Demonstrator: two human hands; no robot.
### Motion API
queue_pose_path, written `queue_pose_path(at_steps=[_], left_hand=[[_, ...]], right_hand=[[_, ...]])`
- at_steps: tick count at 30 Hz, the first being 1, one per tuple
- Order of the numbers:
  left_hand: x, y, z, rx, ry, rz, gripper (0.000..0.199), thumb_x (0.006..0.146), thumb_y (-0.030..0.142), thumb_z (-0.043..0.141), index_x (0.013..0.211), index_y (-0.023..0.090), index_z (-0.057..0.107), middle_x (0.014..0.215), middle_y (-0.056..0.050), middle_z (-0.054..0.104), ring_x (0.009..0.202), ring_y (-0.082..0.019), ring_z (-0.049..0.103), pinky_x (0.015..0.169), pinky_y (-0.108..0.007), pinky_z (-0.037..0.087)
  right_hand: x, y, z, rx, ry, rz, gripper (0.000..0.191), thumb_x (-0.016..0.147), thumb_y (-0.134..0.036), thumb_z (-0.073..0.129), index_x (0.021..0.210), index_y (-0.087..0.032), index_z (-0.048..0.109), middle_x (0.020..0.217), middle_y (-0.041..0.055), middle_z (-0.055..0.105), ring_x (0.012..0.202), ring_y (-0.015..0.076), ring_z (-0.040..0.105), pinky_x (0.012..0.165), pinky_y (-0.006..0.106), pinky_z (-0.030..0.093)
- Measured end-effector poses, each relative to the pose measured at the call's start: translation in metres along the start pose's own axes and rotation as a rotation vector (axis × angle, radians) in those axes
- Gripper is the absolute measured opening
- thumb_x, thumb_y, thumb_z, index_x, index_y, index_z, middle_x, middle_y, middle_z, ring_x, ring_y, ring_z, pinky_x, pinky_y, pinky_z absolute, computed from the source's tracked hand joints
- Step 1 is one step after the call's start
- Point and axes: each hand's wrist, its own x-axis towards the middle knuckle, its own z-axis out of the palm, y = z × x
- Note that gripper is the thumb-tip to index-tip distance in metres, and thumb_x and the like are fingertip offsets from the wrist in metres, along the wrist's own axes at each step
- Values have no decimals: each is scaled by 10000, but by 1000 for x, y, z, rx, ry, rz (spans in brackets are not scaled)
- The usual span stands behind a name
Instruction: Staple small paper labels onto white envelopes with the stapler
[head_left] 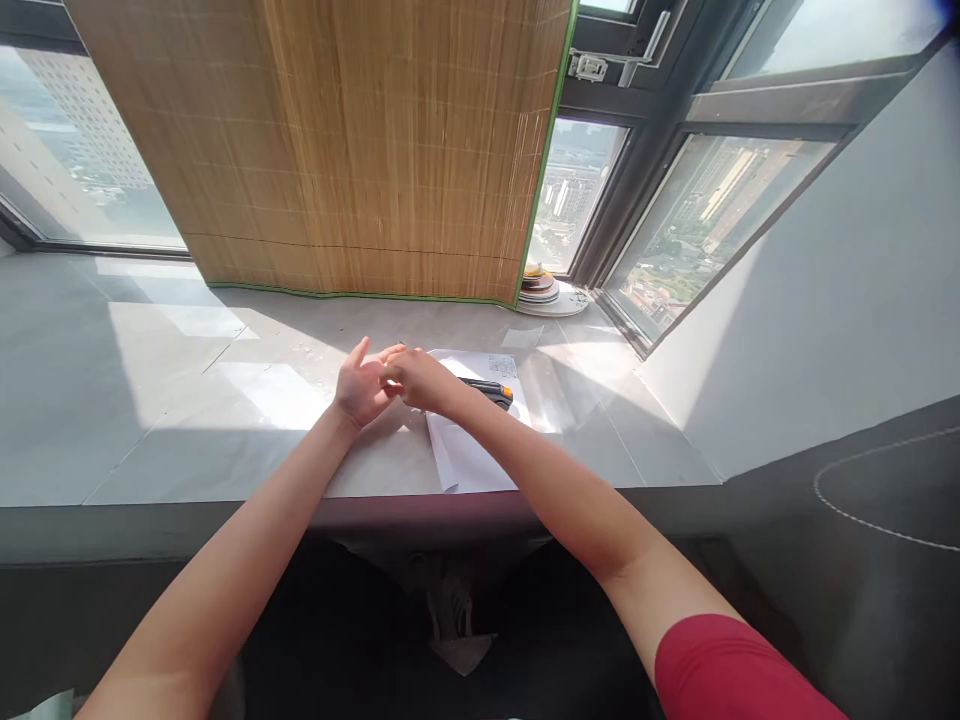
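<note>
My left hand is held palm up over the window ledge, its thumb stretched out and its fingers partly hidden by my right hand. Fingers bent and pressed together, my right hand reaches across to the fingers of the left. Whatever it pinches, if anything, is too small or hidden to make out. Below my right forearm lies a black tool with an orange end, partly covered by the arm. It rests on white paper sheets, one of which has small print near its far corner.
A bamboo blind with green edging hangs down to the ledge. Behind its right corner stand stacked plates by the window. A white wall bounds the ledge at right, and a beaded cord hangs nearby.
</note>
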Motion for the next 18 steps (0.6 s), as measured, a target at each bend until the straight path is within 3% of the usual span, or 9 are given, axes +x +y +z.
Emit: queue_pose_path(at_steps=[2,5,6,8,10,13,16,18], left_hand=[[3,-1,0,-25,1,34,581,1071,686,369,1167,217,698,1051,-131,764,1018,-269,746,944,-442,622],[9,-4,0,-87,77,229,376,1056,577,527,1026,237,685,1023,-101,738,1038,-235,731,1022,-396,604],[12,-4,0,-104,113,314,302,1040,521,573,965,243,667,993,-89,721,1033,-225,723,1049,-390,596],[16,-5,-2,-114,193,439,213,1003,420,625,877,248,632,918,-66,674,975,-206,700,1050,-377,592],[20,-6,-6,-81,261,473,206,979,373,629,819,245,602,853,-50,617,882,-190,661,982,-352,600],[22,-8,-12,9,306,460,260,965,386,614,759,238,561,801,-36,548,782,-179,600,847,-323,585],[22,-13,-16,160,311,476,283,954,396,601,726,235,553,788,-35,535,745,-183,569,769,-326,545],[21,-17,-15,419,363,497,288,955,369,585,700,240,548,764,-41,538,745,-199,558,758,-334,511]], right_hand=[[-5,6,-7,6,37,10,269,856,10,750,727,-218,686,828,-21,715,816,175,664,736,280,506],[-30,37,-39,39,181,81,172,962,-110,670,837,-223,704,900,4,764,843,183,709,780,304,554],[-43,54,-53,49,234,116,131,979,-170,674,865,-223,709,920,19,774,872,194,730,804,316,571],[-74,97,-81,144,461,272,118,926,-286,759,834,-226,717,904,43,794,879,232,760,831,355,592],[-109,145,-100,136,604,491,181,857,-351,799,752,-229,717,846,62,800,873,267,767,858,391,587],[-155,206,-104,148,679,831,235,757,-407,829,679,-215,720,802,95,796,838,278,736,783,381,553],[-178,237,-90,139,620,907,205,732,-399,808,659,-225,727,849,99,815,837,261,695,841,390,543],[-181,244,-82,103,603,883,179,741,-381,791,660,-238,721,837,84,805,819,253,671,893,402,528]])
